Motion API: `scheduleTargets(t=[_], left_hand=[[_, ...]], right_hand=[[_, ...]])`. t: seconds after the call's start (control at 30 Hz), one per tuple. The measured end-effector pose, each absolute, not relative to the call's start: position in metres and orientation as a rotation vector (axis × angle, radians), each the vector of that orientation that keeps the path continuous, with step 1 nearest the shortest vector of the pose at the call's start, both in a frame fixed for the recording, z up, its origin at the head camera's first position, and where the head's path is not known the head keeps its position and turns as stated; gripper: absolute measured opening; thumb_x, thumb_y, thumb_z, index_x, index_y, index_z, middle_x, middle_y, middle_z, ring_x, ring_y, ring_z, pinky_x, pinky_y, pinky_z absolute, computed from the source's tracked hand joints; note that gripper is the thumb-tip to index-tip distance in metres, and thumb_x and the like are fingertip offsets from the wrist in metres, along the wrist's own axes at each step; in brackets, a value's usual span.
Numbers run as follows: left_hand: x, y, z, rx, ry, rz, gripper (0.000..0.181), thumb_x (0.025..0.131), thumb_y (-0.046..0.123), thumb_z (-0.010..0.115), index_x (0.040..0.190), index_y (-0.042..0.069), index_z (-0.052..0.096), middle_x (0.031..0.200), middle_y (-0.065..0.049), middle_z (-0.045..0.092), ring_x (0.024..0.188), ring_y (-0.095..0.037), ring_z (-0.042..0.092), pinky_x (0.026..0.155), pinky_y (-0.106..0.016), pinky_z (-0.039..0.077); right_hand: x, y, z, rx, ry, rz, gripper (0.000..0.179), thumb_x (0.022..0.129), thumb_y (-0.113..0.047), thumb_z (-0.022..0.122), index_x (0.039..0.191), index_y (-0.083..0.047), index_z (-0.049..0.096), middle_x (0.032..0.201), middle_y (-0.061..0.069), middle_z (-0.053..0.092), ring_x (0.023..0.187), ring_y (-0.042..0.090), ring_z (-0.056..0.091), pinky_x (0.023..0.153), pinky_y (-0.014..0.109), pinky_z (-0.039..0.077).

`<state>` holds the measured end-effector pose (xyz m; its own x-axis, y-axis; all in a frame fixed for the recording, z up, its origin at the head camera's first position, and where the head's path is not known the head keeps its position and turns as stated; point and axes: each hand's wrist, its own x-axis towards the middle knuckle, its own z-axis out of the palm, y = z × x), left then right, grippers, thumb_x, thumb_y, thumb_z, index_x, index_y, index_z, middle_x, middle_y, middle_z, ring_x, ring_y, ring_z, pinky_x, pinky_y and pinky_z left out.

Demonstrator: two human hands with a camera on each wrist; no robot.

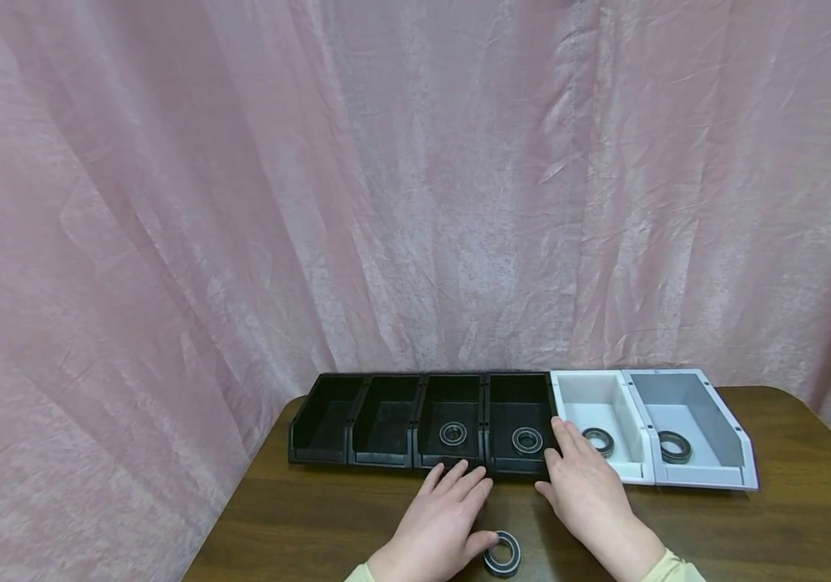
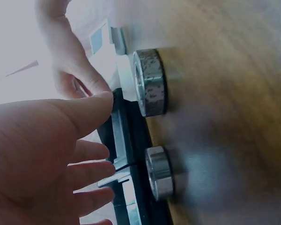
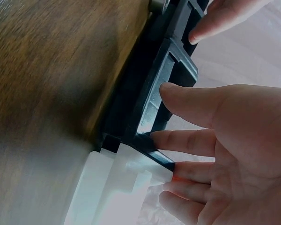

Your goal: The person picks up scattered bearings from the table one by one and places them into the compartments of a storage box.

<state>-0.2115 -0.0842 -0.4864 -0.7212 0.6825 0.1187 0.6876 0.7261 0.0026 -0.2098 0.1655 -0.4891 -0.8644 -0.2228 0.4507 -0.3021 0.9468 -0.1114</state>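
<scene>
A round bearing [image 1: 515, 556] lies flat on the table [image 1: 299, 525], nearer the front edge than the bins [image 1: 386, 428], just right of the thumb of the left hand [image 1: 448, 517]. That hand is nearer, fingers spread; the right hand [image 1: 590, 489], fingers extended, is at the bins.

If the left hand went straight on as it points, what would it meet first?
Probably the front edge of the black bins, around the third and fourth from the left; depth is unclear, so the left hand might pass above.
</scene>
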Motion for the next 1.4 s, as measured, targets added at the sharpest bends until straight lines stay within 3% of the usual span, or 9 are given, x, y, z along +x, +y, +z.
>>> scheduleTargets(t=[0.27, 0.5, 0.83, 1.17, 1.4], left_hand=[[-0.211, -0.086, -0.496, -1.210, -2.875, -0.067, 0.065, 0.103, 0.056, 0.075, 0.154, 0.017, 0.063, 0.161, 0.002, 0.059, 0.153, -0.027, 0.050, 0.121, -0.060, 0.043], [-0.209, -0.085, -0.499, -1.242, -2.892, -0.055, 0.062, 0.103, 0.057, 0.074, 0.152, 0.019, 0.066, 0.160, 0.003, 0.059, 0.154, -0.025, 0.050, 0.121, -0.059, 0.044], [-0.208, -0.087, -0.505, -1.343, -2.838, 0.009, 0.064, 0.104, 0.069, 0.063, 0.145, 0.021, 0.070, 0.156, 0.004, 0.062, 0.149, -0.020, 0.052, 0.117, -0.054, 0.047], [-0.209, -0.087, -0.510, -1.341, -2.856, 0.033, 0.052, 0.097, 0.061, 0.079, 0.134, 0.025, 0.075, 0.156, 0.004, 0.062, 0.151, -0.022, 0.051, 0.117, -0.055, 0.048], [-0.210, -0.086, -0.507, -1.331, -2.896, 0.007, 0.050, 0.096, 0.058, 0.082, 0.132, 0.025, 0.076, 0.156, 0.005, 0.062, 0.152, -0.020, 0.049, 0.118, -0.055, 0.047]], right_hand=[[-0.209, 0.165, -0.488, 0.367, -2.680, 0.270, 0.051, 0.084, -0.023, 0.097, 0.120, 0.006, 0.076, 0.152, 0.035, 0.057, 0.141, 0.050, 0.057, 0.114, 0.060, 0.050], [-0.209, 0.165, -0.487, 0.373, -2.678, 0.258, 0.049, 0.084, -0.024, 0.098, 0.117, 0.006, 0.077, 0.152, 0.035, 0.058, 0.141, 0.050, 0.057, 0.115, 0.059, 0.050], [-0.210, 0.165, -0.489, 0.372, -2.668, 0.247, 0.048, 0.082, -0.024, 0.099, 0.114, 0.006, 0.078, 0.152, 0.035, 0.058, 0.141, 0.050, 0.058, 0.114, 0.059, 0.051], [-0.210, 0.165, -0.490, 0.367, -2.678, 0.252, 0.047, 0.083, -0.024, 0.098, 0.113, 0.005, 0.078, 0.152, 0.035, 0.057, 0.141, 0.050, 0.057, 0.114, 0.059, 0.051], [-0.210, 0.165, -0.490, 0.366, -2.681, 0.247, 0.048, 0.083, -0.025, 0.098, 0.114, 0.005, 0.078, 0.153, 0.034, 0.057, 0.142, 0.050, 0.056, 0.114, 0.059, 0.050]])
